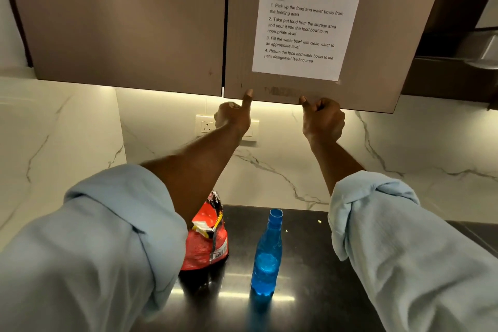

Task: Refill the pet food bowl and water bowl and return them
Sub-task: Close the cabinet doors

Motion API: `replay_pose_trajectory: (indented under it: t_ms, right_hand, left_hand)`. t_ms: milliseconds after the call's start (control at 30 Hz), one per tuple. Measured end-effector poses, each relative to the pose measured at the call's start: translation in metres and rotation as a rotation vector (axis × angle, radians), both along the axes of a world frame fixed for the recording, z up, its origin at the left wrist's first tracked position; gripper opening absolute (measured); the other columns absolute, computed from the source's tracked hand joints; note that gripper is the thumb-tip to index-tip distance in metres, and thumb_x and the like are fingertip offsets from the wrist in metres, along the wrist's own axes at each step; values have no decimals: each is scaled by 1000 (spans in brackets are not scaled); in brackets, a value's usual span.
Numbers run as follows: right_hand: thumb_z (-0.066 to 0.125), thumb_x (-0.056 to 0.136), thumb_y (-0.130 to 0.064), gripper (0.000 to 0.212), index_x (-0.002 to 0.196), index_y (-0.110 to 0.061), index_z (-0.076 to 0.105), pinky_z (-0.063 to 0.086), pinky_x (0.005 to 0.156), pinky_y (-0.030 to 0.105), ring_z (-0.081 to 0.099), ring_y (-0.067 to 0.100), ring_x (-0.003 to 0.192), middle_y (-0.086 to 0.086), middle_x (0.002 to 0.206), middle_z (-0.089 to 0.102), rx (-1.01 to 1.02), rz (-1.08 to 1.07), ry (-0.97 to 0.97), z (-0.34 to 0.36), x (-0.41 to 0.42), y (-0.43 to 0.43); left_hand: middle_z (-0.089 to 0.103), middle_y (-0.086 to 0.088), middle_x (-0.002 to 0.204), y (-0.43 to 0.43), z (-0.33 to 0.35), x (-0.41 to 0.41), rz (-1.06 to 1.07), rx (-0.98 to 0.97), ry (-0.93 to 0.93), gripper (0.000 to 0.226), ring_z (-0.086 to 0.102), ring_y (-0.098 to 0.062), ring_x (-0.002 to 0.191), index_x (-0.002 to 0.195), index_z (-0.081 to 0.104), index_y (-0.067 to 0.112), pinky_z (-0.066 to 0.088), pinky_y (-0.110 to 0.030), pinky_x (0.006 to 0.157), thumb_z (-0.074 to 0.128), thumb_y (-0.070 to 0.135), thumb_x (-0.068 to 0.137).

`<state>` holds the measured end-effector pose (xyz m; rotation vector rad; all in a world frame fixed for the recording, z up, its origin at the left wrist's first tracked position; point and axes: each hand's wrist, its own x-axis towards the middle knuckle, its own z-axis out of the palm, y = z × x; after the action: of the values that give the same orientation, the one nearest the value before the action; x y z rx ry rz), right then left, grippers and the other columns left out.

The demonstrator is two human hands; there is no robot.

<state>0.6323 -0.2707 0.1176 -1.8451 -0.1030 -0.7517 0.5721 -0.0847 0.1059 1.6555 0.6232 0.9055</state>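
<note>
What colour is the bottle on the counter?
Translucent blue plastic bottle, clearest in the head view.

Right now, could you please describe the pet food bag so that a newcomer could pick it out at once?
Look at the dark glossy counter below the brown wall cabinets. Two things stand on it, side by side: the pet food bag and, to its right, a blue bottle. The bag is the crumpled red packet with an opened top.
</note>
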Motion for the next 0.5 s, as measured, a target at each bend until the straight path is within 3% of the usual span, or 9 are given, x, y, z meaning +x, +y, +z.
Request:
replay_pose_trajectory:
  t_ms: [167, 233, 333, 500]
  right_hand:
    - [69, 96, -52, 38, 81, -17, 68, 39, 64, 23, 64, 21, 72, 0, 79, 71, -238, 54, -166, -24, -24, 28]
    - [70, 96, -48, 35, 79, -19, 66, 42, 60, 20, 59, 13, 65, -5, 73, 66, -285, 199, -203, -42, -40, 50]
    - [76, 92, -37, 26, 73, -25, 63, 48, 58, 23, 57, 8, 58, -10, 65, 62, -327, 418, -249, -70, -63, 88]
    - [77, 88, -39, 24, 73, -22, 67, 49, 59, 30, 59, 11, 57, -10, 62, 63, -473, 571, -127, -133, -76, 135]
  left_hand:
    - [74, -8, 78, 22, -21, -33, 21, 134, 73, 65, 66, -22, 83, 72, 67, 10, 56, -39, 86, 52, 69, 93]
    - [69, -4, 79, 37, -39, -45, 16, 176, 128, 51, 65, -27, 87, 66, 60, 15, 55, -39, 87, 58, 57, 95]
    - [70, -4, 88, 62, -69, -62, -17, 242, 234, 33, 67, -28, 90, 77, 64, 18, 56, -37, 86, 60, 46, 95]
    - [69, -4, 95, 104, -120, -89, -31, 200, 402, 34, 63, -24, 89, 93, 67, 16, 53, -36, 86, 64, 50, 96]
